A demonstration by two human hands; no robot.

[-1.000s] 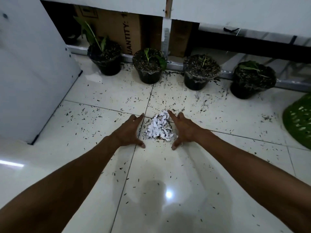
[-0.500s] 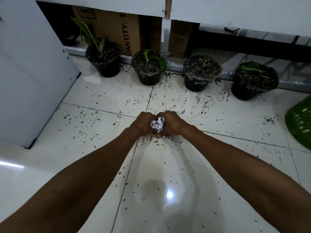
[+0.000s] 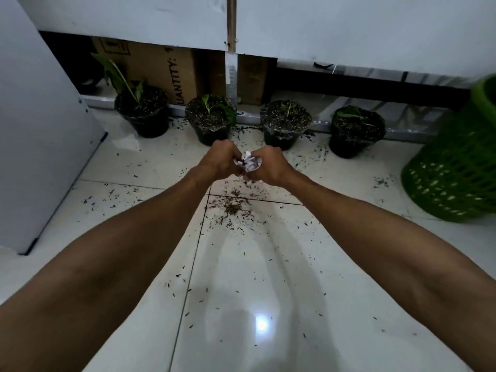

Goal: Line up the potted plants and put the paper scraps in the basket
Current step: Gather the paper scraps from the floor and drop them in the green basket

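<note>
Paper scraps (image 3: 248, 165) clamped between closed left hand (image 3: 220, 162) and right hand (image 3: 269, 167): keep pressed together, carry level to green basket (image 3: 451, 167).

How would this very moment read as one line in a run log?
step: carrying scraps | left hand + right hand: cupped shut on paper scraps, off floor | four potted plants: lined up | basket: right, not reached

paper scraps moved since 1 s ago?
Yes. The paper scraps left the floor tile seam, now bunched between left hand and right hand, raised toward the pots.
</note>
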